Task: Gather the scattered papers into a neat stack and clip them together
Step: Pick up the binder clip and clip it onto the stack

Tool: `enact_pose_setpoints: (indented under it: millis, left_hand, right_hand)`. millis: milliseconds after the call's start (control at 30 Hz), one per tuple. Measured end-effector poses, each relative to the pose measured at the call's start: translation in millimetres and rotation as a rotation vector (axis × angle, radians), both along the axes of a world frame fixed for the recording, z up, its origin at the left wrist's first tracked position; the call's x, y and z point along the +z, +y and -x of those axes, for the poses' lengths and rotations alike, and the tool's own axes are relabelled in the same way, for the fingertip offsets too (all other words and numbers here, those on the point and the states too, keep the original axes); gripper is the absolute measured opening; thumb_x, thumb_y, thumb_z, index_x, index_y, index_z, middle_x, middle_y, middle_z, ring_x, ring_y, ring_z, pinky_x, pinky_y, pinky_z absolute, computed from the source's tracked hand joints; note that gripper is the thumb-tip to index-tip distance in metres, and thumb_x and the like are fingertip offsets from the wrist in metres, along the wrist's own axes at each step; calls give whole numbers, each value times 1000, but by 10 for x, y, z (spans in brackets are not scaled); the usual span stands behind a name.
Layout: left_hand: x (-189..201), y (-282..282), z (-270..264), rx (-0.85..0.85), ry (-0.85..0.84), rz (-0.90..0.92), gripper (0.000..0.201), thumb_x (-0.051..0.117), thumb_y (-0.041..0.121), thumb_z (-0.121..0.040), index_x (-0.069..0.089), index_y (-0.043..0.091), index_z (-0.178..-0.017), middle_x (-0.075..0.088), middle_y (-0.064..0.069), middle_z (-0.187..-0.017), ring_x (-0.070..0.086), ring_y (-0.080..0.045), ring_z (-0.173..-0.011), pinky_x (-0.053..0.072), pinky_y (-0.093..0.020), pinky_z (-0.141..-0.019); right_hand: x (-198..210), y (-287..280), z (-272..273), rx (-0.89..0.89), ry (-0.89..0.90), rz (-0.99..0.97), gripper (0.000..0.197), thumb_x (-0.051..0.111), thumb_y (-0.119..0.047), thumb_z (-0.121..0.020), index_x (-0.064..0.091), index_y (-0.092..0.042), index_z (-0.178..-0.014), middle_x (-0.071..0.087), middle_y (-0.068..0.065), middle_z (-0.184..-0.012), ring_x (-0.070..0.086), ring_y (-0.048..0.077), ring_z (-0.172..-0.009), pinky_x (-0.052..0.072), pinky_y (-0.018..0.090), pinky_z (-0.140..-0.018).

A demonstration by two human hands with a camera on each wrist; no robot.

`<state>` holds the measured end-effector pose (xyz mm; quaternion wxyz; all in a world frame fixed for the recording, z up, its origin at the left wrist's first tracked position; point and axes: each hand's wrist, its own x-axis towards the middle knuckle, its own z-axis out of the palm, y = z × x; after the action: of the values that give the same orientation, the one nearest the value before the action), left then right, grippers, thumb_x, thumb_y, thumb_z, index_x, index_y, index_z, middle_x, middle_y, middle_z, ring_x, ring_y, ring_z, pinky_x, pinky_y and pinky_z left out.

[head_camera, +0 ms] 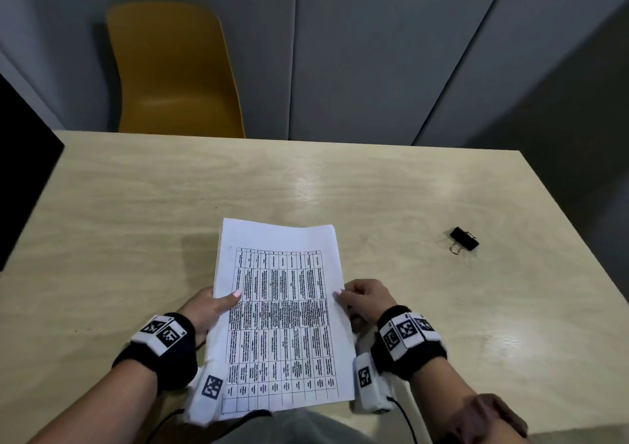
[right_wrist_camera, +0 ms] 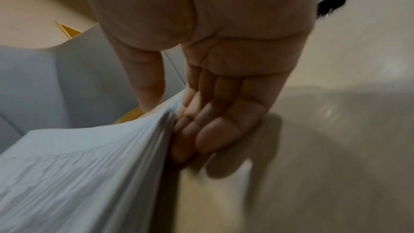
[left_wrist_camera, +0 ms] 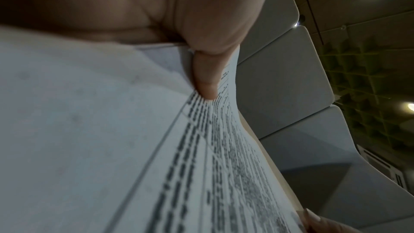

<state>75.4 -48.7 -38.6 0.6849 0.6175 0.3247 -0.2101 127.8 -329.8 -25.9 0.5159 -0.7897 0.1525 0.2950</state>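
Note:
A stack of white papers point(head_camera: 282, 314) with a printed table on top is held up off the table, tilted toward me. My left hand point(head_camera: 212, 307) grips its left edge, thumb laid over the top sheet. In the left wrist view that thumb presses on the papers point(left_wrist_camera: 112, 148). My right hand point(head_camera: 364, 299) pinches the right edge, thumb on top, fingers underneath. The right wrist view shows those fingers point(right_wrist_camera: 215, 127) curled under the papers point(right_wrist_camera: 78, 174). A black binder clip point(head_camera: 463, 239) lies on the table to the right, apart from both hands; its blurred form is the binder clip point(right_wrist_camera: 331, 3).
The light wooden table point(head_camera: 170, 205) spreads under the hands. A yellow chair point(head_camera: 173, 72) stands behind its far edge. A black object point(head_camera: 20, 171) sits at the left edge. Grey wall panels point(head_camera: 374, 52) rise behind the table.

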Motion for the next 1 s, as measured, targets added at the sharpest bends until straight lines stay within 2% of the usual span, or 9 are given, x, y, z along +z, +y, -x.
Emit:
enact_pose_setpoints:
  millis: [200,300,400,533,633,700,800,900,1000]
  left_hand:
    - [-63,7,13,-13,-38,-38,60,67,28,-75,51,-1,-125,56,-20,-131,50,-34,-123,29,-54,-110]
    - [-122,34,23,-32,-43,-54,60,65,28,-79,48,-1,-129,53,-18,-134,47,-33,-126,27,-53,-111]
    - [-152,54,7,-66,-55,-43,79,70,41,-66,47,0,-130,51,-17,-137,46,-33,-128,26,-53,-112]
    - [-134,59,-11,-94,-41,-51,74,65,37,-75,41,-1,-134,47,-16,-141,41,-32,-132,23,-52,-113]
    - [-148,78,-1,-102,-45,-73,85,68,47,-65,43,3,-134,48,-15,-140,44,-31,-130,25,-53,-112]
    - [-156,68,-7,-67,-46,-44,72,66,38,-73,45,1,-131,51,-17,-137,47,-33,-127,27,-53,-111]
    - [-156,37,-30,-44,-49,6,47,58,17,-86,48,-2,-128,54,-21,-132,52,-34,-121,30,-52,-110]
    - [-138,37,-24,-14,-52,21,49,60,18,-82,50,-2,-125,56,-22,-130,53,-35,-119,31,-54,-109]
    - [-139,30,-19,-1,-56,35,60,64,23,-74,50,-3,-126,57,-22,-129,54,-35,-119,31,-55,-109]
  right_hand:
    - [229,-495,-341,-593,-63,-123,18,57,-12,-89,53,-7,-73,59,6,-48,49,10,-28,39,14,-33]
    - [302,-807,-558,-868,-283,125,6,58,-14,-86,51,-12,-86,65,12,-82,64,21,-60,54,32,-63]
    - [346,-1052,-725,-794,-502,473,32,55,-5,-82,51,-11,-113,49,15,-118,53,32,-106,43,34,-92]
    - [322,-1248,-918,-482,-431,676,51,47,-2,-88,43,-19,-136,27,11,-150,31,34,-132,35,39,-104]
    - [201,-1373,-974,-330,-420,746,41,47,-2,-86,56,-10,-125,49,15,-136,47,34,-121,41,35,-96]
    - [184,-1382,-955,-340,-442,760,31,50,0,-83,65,-8,-110,60,18,-120,57,34,-106,46,31,-85]
    - [233,-1273,-858,-409,-430,713,31,50,3,-85,67,-7,-110,64,20,-115,57,35,-108,45,32,-92]
    - [315,-1020,-656,-388,-510,623,29,49,2,-86,70,-7,-104,69,16,-107,61,30,-104,41,23,-93]
    - [394,-665,-429,-315,-538,419,22,55,0,-85,73,-13,-90,72,6,-90,63,16,-84,40,13,-79]
